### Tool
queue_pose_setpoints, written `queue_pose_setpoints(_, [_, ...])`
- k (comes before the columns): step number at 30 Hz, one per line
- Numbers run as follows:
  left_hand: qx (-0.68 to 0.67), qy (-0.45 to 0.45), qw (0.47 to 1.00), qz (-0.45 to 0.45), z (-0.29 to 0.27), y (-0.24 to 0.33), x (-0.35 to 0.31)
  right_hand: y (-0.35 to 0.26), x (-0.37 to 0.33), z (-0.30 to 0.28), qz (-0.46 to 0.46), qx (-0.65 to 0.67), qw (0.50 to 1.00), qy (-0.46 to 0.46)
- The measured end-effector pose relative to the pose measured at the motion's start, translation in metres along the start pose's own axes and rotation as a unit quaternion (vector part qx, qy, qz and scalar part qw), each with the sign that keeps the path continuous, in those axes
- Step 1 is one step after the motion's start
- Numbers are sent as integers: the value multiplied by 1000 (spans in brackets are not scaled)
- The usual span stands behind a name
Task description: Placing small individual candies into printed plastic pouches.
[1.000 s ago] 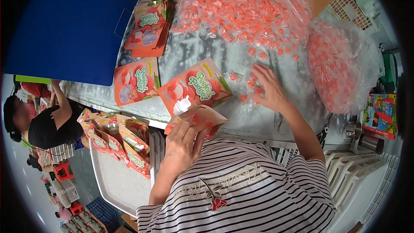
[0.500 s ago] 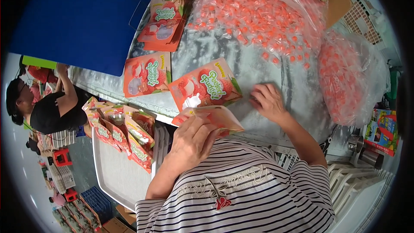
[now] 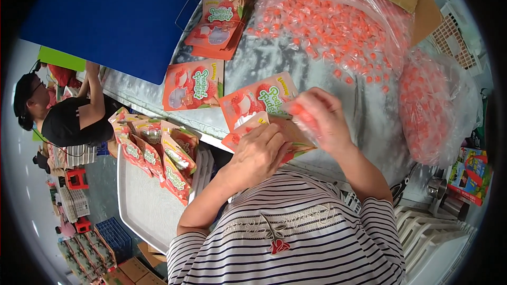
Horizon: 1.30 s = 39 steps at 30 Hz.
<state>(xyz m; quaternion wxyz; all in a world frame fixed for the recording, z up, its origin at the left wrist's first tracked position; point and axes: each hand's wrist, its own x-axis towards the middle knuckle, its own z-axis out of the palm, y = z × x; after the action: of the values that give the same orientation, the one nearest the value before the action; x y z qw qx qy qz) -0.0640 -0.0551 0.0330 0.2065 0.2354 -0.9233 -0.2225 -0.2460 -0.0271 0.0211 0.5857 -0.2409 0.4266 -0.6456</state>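
Note:
My left hand point(image 3: 257, 150) grips a red candy pouch point(image 3: 298, 140) in front of my chest, with its fingers folded over the near edge. My right hand point(image 3: 331, 126), slightly blurred, is closed on several wrapped red candies point(image 3: 305, 118) right at that pouch's upper edge. Partly covered by both hands, another printed pouch point(image 3: 248, 100) lies flat on the table. To its left rest a few more flat pouches point(image 3: 191, 85), and a thicker stack of pouches point(image 3: 216, 29) sits farther back. Loose wrapped candies point(image 3: 330, 29) spill from a clear plastic liner across the far table.
A bulging clear bag of candies point(image 3: 426, 111) stands at the right. On my left, a white tray point(image 3: 138, 216) carries several filled pouches point(image 3: 153, 150). A cardboard box point(image 3: 426, 16) and a blue board point(image 3: 105, 16) border the table. A co-worker point(image 3: 74, 111) is farther left.
My right hand has lifted from the tabletop and come left to the pouch, now with wrapped candies in it. My left hand still holds the pouch. The whole view has shifted slightly.

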Motion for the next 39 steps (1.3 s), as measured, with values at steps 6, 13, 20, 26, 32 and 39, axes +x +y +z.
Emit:
queue_pose_setpoints(6, [-56,20,998,25,1,1,-3,31,11,-3,-302,-341,885,-98])
queue_pose_setpoints(13, [-80,43,996,6,4,-9,-6,34,-9,3,-315,-469,817,-115])
queue_pose_setpoints(20, [-66,58,996,-2,5,-9,-10,29,-13,-3,-302,-476,821,-86])
queue_pose_setpoints(26, [-76,49,996,-13,6,-5,-13,24,-18,-3,-268,-501,811,-139])
queue_pose_setpoints(32, [-67,55,996,17,9,3,-15,31,-22,5,-212,-396,891,-63])
queue_pose_setpoints(39, [-62,68,996,17,5,-2,-18,31,-24,7,-214,-265,937,-76])
